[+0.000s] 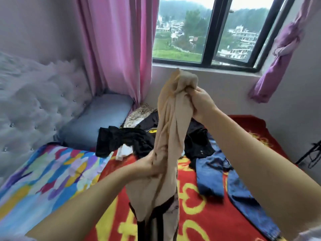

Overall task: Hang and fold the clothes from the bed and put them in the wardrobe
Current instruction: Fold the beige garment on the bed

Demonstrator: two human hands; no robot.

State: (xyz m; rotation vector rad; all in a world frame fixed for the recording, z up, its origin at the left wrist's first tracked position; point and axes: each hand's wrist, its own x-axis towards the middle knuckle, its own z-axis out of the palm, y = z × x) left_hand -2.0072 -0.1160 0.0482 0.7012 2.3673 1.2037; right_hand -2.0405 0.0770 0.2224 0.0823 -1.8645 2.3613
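A long beige garment (171,122) with a dark lower part hangs bunched in front of me above the bed. My right hand (202,103) grips its top end, raised near the window sill. Lower down, my left hand (152,164) grips the garment's middle. On the bed behind it lies a pile of clothes: black garments (125,140), a dark jacket (199,141) and blue jeans (222,178) spread to the right. No wardrobe is in view.
The bed carries a red blanket with yellow patterns (196,218) and a multicoloured sheet (45,173) on the left. A blue-grey pillow (97,119) lies by the tufted headboard (31,100). Pink curtains (118,49) and a window (208,32) stand behind.
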